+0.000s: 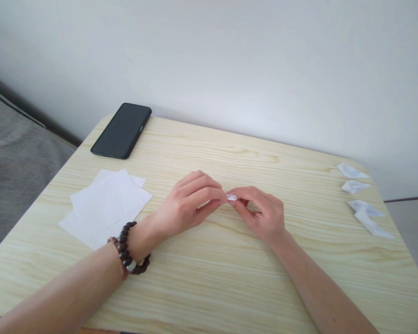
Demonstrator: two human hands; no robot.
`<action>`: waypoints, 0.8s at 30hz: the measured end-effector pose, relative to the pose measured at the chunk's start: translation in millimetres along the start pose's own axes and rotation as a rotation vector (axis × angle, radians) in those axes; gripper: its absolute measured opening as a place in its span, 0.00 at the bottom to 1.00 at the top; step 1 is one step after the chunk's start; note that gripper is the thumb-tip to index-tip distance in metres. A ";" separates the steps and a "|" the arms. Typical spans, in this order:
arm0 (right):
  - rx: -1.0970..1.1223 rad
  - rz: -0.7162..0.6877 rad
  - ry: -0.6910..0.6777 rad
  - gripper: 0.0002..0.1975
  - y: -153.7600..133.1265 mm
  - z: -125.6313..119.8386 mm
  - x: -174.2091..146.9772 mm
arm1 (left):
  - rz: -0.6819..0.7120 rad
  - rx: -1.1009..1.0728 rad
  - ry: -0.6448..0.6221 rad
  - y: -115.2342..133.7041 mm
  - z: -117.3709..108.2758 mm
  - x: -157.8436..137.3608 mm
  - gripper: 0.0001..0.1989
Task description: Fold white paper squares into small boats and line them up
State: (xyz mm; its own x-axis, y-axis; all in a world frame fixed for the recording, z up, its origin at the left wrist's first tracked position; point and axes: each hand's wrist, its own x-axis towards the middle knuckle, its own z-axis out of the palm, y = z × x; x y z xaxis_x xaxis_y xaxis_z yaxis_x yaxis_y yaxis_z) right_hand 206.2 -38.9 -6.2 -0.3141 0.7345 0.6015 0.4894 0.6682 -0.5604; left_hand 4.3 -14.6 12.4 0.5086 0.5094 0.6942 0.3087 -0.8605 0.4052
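Above the middle of the table, my left hand (pixel 195 199) and my right hand (pixel 261 208) meet at the fingertips. Between them they pinch a small folded piece of white paper (pixel 231 197). Only a bit of the folded paper shows, as the fingers cover the rest. Both hands are closed, thumb against fingers. Left of my left hand lies a loose stack of white paper sheets (pixel 104 204), fanned at different angles. Along the right edge rest several folded white paper pieces (pixel 355 187), each pointed at the ends.
A black phone (pixel 122 131) lies at the far left corner of the light wooden table (pixel 209 287). Behind the table rises a white wall (pixel 230 69). Grey fabric (pixel 17 144) is at the left, below the table's edge. Dark beads circle my left wrist.
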 end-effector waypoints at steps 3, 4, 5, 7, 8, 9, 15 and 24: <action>-0.005 -0.022 0.012 0.05 1.1 -0.1 -0.1 | 0.030 0.031 -0.011 -1.1 -0.3 -1.5 0.08; -0.008 -0.029 0.017 0.06 1.5 -0.2 -0.3 | 0.035 0.046 -0.021 -1.3 -0.6 -2.0 0.09; -0.012 -0.039 0.023 0.06 1.8 -0.3 -0.5 | 0.035 0.061 -0.032 -1.3 -0.8 -2.3 0.10; -0.024 -0.064 0.033 0.07 2.1 -0.4 -0.8 | 0.030 0.081 -0.043 -1.1 -1.0 -2.7 0.09; -0.033 -0.079 0.038 0.08 2.0 -0.5 -0.8 | 0.026 0.084 -0.043 -0.9 -0.8 -2.7 0.08; -0.044 -0.094 0.041 0.08 1.7 -0.7 -0.8 | 0.026 0.081 -0.040 -0.8 -0.5 -2.5 0.07; -0.088 -0.151 0.028 0.08 -1.2 -2.1 0.7 | 0.025 0.047 -0.025 -0.1 1.5 -1.3 0.03; -0.078 -0.161 0.032 0.09 -1.3 -1.1 -0.1 | -0.050 -0.022 -0.011 4.4 0.1 1.0 0.04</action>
State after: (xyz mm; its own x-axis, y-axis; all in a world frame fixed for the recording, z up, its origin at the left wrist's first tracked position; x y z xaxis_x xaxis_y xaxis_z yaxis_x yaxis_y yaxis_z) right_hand 206.5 -40.0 -4.9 -0.3680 0.6137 0.6985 0.4968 0.7648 -0.4101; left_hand 6.2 -17.9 14.8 0.5020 0.5514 0.6663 0.3161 -0.8341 0.4521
